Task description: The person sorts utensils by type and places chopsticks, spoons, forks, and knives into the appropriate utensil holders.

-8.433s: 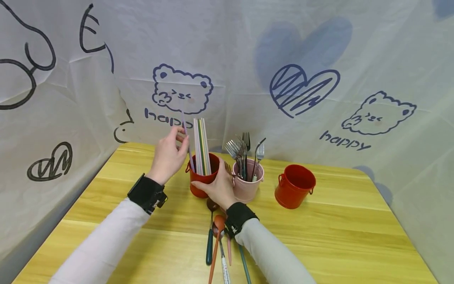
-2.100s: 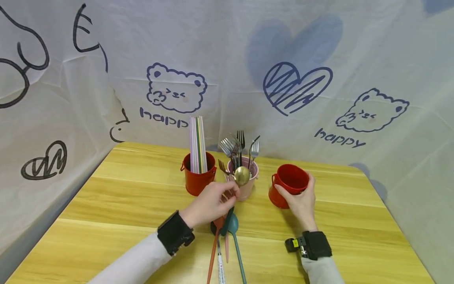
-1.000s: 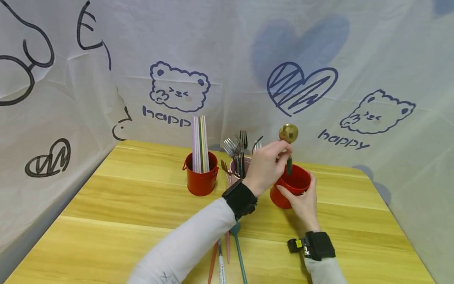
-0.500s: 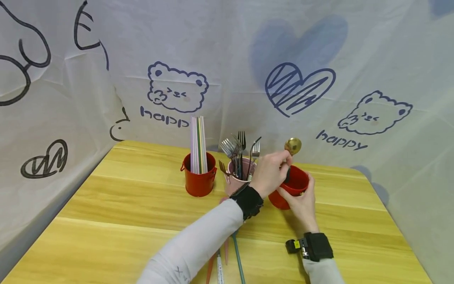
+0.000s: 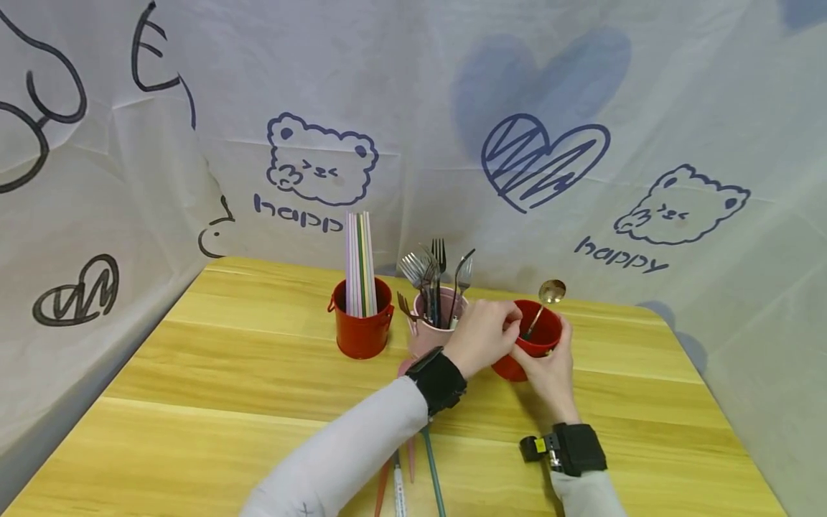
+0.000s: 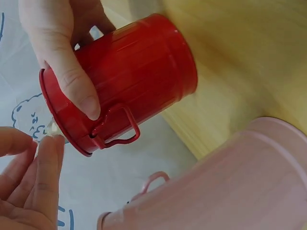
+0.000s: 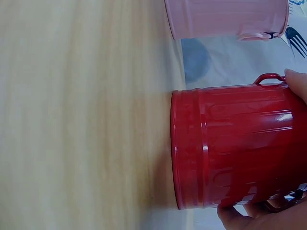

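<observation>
A gold-bowled spoon (image 5: pixel 552 291) with a dark green handle end leans inside the right-hand red bucket (image 5: pixel 510 370). My right hand (image 5: pixel 552 377) grips this bucket round its side, thumb near the rim. In the left wrist view that thumb lies along the wall of the bucket (image 6: pixel 139 67), above its wire handle. At the rim is my left hand (image 5: pixel 487 334), its fingertips beside the spoon and apart from its handle. My left wrist view shows the fingers (image 6: pixel 48 177) loosely bent, with nothing gripped between them.
A pink bucket (image 5: pixel 423 337) of several forks stands just left, partly behind my left hand. Farther left, another red bucket (image 5: pixel 362 337) holds upright straws (image 5: pixel 360 266). Several spoons lie under my left forearm, including a teal one (image 5: pixel 434 470). A white cloth hangs behind the table.
My left hand took the gold spoon from the pile to the right-hand red bucket, lowered it in handle first and let go. Earlier both hands were at the straw bucket.
</observation>
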Action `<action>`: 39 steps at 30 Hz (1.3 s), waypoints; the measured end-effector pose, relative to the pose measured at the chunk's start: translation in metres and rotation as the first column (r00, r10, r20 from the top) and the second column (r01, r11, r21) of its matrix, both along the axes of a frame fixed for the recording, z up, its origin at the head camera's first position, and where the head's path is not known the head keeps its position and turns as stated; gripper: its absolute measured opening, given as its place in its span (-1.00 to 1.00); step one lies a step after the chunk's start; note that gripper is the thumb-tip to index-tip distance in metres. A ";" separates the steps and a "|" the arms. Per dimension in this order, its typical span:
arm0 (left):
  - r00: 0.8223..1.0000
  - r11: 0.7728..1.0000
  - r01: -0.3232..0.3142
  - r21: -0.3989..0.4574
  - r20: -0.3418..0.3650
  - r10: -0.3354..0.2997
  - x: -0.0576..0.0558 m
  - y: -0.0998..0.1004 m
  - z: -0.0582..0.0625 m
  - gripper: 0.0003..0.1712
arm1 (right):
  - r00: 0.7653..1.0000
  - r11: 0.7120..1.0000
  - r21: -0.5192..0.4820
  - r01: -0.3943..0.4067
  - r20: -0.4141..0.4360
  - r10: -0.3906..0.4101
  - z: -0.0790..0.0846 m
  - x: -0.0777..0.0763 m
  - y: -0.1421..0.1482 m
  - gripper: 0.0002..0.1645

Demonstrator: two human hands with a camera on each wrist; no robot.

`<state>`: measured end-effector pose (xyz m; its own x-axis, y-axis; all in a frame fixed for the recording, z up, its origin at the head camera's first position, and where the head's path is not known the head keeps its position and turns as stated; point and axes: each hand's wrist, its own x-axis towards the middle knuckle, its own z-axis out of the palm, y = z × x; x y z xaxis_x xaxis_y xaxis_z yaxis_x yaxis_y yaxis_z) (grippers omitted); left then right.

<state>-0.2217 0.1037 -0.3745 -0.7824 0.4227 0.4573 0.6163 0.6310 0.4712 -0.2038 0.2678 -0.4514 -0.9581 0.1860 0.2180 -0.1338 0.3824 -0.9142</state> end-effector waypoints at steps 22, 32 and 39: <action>0.993 0.992 0.089 -0.093 0.082 -0.082 0.035 -0.060 -0.009 -0.87 | 1.000 0.999 -0.044 0.016 0.002 -0.016 0.007 0.004 -0.006 0.12; 0.980 0.988 0.144 -0.062 0.149 -0.133 0.051 -0.097 -0.026 -0.94 | 1.000 0.999 -0.035 0.004 0.009 -0.004 0.029 0.017 -0.019 0.10; 0.969 0.990 0.123 -0.074 0.222 -0.104 0.062 -0.125 -0.037 -0.93 | 1.000 0.998 -0.069 0.011 0.007 -0.011 0.011 0.005 -0.009 0.13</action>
<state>-0.1598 -0.0208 -0.4117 -0.8035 0.5451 0.2391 0.5751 0.6072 0.5482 -0.1989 0.2584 -0.4408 -0.9573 0.2107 0.1978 -0.1236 0.3202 -0.9393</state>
